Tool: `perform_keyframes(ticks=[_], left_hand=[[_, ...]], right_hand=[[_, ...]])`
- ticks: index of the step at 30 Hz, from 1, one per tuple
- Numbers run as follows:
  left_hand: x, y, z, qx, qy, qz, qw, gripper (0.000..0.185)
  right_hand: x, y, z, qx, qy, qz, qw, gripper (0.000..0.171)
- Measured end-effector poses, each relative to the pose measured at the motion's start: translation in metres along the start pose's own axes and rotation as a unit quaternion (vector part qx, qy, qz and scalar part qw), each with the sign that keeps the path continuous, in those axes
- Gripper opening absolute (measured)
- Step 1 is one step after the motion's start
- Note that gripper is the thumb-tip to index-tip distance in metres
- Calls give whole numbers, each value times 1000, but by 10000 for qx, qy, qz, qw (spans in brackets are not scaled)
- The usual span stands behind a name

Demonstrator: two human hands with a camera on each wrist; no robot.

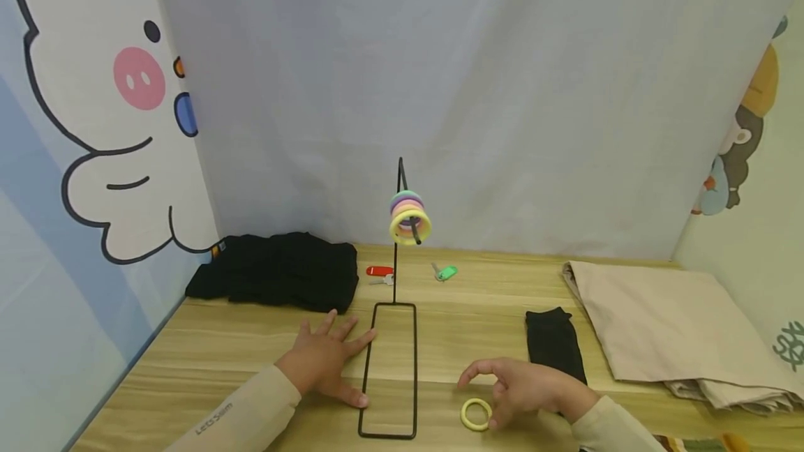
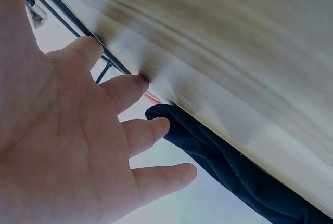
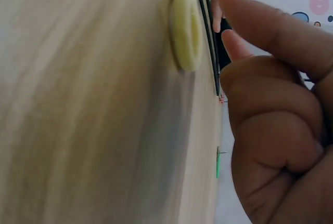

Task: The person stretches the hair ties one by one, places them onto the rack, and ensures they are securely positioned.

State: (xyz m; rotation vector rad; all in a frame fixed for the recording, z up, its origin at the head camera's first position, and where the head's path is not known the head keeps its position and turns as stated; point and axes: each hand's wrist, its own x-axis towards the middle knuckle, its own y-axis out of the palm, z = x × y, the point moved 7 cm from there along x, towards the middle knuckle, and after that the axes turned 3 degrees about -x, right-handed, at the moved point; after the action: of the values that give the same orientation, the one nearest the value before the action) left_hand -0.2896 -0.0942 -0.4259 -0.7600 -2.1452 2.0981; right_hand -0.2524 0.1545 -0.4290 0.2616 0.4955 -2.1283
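Note:
A black wire stand [image 1: 415, 368] with a rectangular base rises to a hooked arm, where several pastel rings hang, a yellow ring [image 1: 393, 229] frontmost. My left hand [image 1: 323, 358] lies with fingers spread beside the base, its thumb and a fingertip right at the base's left wire. Another yellow ring [image 1: 464, 415] lies flat on the table, to the right of the base. Over it reaches my right hand [image 1: 527, 390], thumb and forefinger apart, the thumb tip at the ring's right rim. In the right wrist view the yellow ring [image 3: 181, 31] sits apart from the curled other fingers.
Folded black cloth [image 1: 283, 267] lies at back left. Behind the base are a red-tagged key [image 1: 380, 271] and a green-tagged key [image 1: 447, 273]. A small black cloth [image 1: 553, 340] is partly hidden by my right hand; beige cloth [image 1: 653, 326] lies far right.

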Motion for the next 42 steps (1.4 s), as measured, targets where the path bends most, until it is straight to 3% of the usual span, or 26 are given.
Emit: perform_keyframes(ticks=[5, 13, 22, 42], left_hand=[[0, -1, 0, -20, -4, -30, 10000, 106], [1, -3, 0, -23, 21, -61, 10000, 106], [1, -2, 1, -55, 1, -29, 10000, 106], [-2, -2, -1, -35, -69, 98, 9999, 105]], right_hand=[[4, 4, -5, -89, 81, 109, 9999, 52], [5, 3, -7, -763, 403, -391, 9955, 48], [5, 3, -3, -1078, 280, -627, 9918, 41], [3, 2, 4, -896, -78, -538, 9945, 34]])
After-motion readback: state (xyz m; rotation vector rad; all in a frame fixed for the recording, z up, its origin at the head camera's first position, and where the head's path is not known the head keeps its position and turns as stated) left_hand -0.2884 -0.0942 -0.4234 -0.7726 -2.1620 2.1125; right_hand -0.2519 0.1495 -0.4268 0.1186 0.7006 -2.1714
